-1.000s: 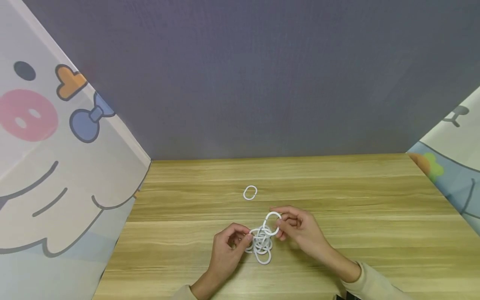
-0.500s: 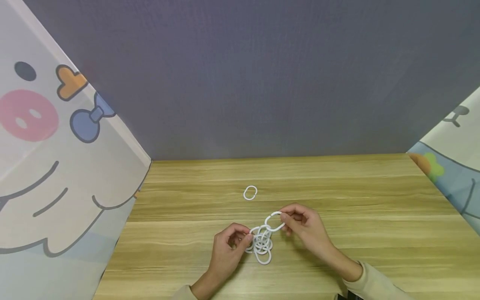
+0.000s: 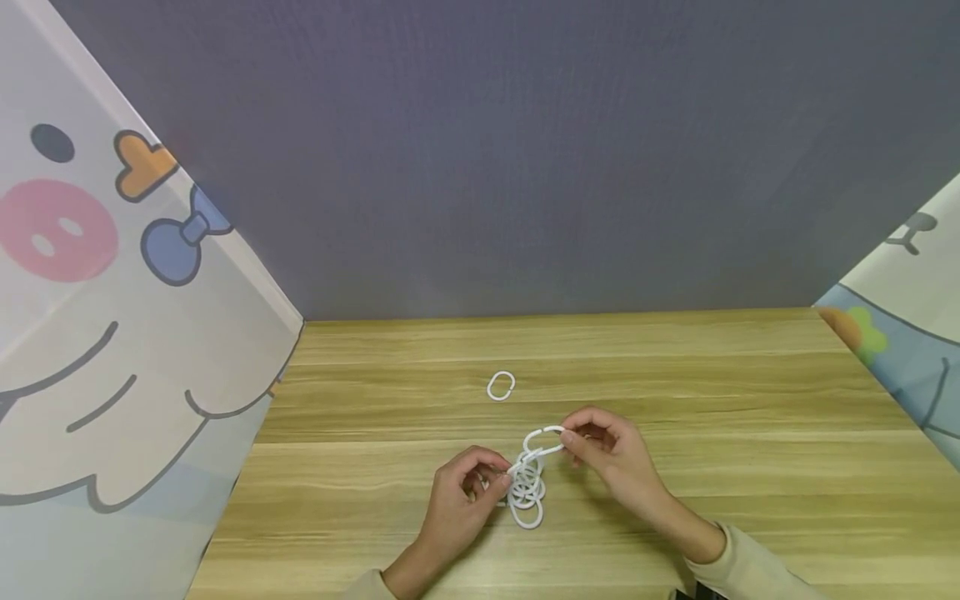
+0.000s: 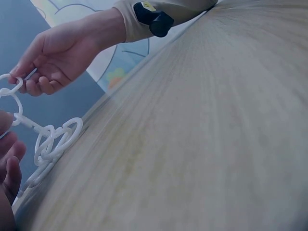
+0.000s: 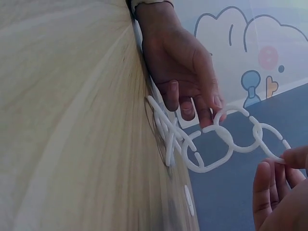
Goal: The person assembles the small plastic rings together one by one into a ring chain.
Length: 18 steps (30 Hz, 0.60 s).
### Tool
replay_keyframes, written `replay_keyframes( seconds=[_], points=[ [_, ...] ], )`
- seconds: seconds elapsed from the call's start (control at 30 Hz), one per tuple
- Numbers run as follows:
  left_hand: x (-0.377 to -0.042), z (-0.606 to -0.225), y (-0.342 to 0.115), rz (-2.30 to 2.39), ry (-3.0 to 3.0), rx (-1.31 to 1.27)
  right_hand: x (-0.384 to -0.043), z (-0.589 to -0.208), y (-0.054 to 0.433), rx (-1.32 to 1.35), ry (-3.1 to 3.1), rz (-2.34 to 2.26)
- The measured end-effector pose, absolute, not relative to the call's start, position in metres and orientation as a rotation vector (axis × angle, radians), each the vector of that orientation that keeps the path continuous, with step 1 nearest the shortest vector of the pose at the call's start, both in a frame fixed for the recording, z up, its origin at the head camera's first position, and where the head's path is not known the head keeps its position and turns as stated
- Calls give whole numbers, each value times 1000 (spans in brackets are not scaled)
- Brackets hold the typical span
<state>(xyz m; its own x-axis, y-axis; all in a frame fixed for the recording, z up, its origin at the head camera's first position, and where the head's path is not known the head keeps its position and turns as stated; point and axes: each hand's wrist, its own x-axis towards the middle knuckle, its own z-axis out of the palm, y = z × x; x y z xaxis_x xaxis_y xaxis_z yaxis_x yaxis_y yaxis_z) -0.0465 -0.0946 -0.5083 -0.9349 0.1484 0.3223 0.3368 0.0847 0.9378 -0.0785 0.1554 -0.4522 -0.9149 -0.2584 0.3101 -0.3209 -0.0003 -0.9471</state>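
White plastic C-shaped links, each with a small gap, are joined into a chain. Most of the chain (image 3: 527,492) lies bunched on the table between the hands. My right hand (image 3: 615,458) pinches the end link (image 3: 534,437) between thumb and fingers, lifted off the pile. With thumb and forefinger, my left hand (image 3: 465,500) pinches a neighbouring link (image 5: 236,147), which hooks through the end link. In the right wrist view these raised links hang in a line between both hands. The pile's lower links are partly hidden behind one another.
One loose white link (image 3: 501,386) lies on the wooden table (image 3: 360,400), beyond the hands. A grey panel (image 3: 555,167) stands at the table's back, with cartoon-printed panels on both sides. A black device (image 4: 154,19) sits on the right sleeve.
My right hand has shifted slightly right with the end link, which now lies flatter. My left hand has moved a little right, bringing its link closer to the end link.
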Motion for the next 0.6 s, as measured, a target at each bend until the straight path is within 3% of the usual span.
replay_keyframes(
  seconds=[0.2,0.6],
  points=[
    [-47,-510,-95,-1944,-2188,-524,-78,-453,155,568,-2236,2077],
    [-47,-511,-97,-1963,-2066,-596,-76,-458,152,681,-2239,2128]
  ],
)
